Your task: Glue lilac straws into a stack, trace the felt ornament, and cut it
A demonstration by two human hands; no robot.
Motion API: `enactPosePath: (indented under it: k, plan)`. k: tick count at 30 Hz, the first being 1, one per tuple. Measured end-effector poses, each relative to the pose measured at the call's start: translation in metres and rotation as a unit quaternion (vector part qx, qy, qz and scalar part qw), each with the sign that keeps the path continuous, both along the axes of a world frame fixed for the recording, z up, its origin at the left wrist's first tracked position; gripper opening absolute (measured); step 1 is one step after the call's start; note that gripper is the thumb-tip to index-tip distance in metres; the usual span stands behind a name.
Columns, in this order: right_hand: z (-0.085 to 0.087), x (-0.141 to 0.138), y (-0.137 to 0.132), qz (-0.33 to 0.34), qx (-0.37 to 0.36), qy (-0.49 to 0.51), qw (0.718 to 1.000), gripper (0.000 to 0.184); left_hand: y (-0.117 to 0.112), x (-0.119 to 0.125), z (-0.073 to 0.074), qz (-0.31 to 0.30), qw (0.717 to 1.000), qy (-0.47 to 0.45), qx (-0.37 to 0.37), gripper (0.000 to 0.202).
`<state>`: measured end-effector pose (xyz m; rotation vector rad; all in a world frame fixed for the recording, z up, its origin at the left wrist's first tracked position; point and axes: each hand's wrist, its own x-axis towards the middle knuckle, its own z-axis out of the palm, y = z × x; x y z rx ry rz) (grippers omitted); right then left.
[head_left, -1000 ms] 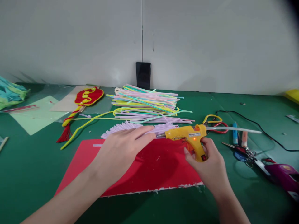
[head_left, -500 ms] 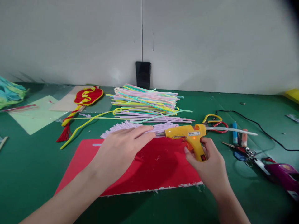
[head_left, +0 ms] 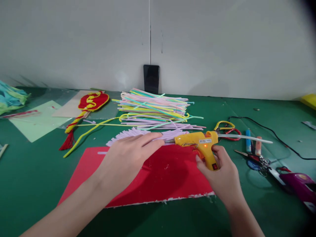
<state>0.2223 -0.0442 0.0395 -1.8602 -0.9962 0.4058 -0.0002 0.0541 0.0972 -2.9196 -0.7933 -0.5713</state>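
My right hand (head_left: 221, 174) is wrapped around the handle of a yellow hot glue gun (head_left: 189, 139), its orange light lit. A clear glue stick (head_left: 249, 137) juts from the back of the gun. The metal nozzle points left and meets the fingertips of my left hand (head_left: 128, 154). That hand pinches at a fanned row of short lilac pipe cleaners (head_left: 132, 132), covering part of it; its far fingers are hidden. Below both hands lies a red sheet (head_left: 172, 181) with a ragged white front edge.
Behind my hands is a pile of coloured pipe cleaners (head_left: 153, 105), and a phone (head_left: 151, 79) leans on the wall. To the left lies a red and yellow tasselled fan-shaped piece (head_left: 95, 101). Scissors (head_left: 228, 130), markers (head_left: 248, 141), keys (head_left: 263, 162) and a black cord (head_left: 274, 133) are right.
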Motion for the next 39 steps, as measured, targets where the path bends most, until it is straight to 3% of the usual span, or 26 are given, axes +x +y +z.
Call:
enactPosePath:
  k: [19, 33, 39]
  plan:
    - [-0.007, 0.008, 0.0, 0.007, 0.005, -0.02, 1.0, 0.032, 0.001, 0.001, -0.001, -0.006, 1.0, -0.004, 0.012, 0.036]
    - [-0.002, 0.004, 0.0, -0.012, -0.012, -0.005, 1.0, 0.032, 0.001, -0.002, 0.001, 0.0, 1.0, -0.01, 0.002, 0.036]
    - [-0.008, 0.011, 0.001, -0.012, -0.002, -0.029, 1.0, 0.031, 0.002, -0.002, 0.002, -0.005, 1.0, -0.02, 0.009, 0.037]
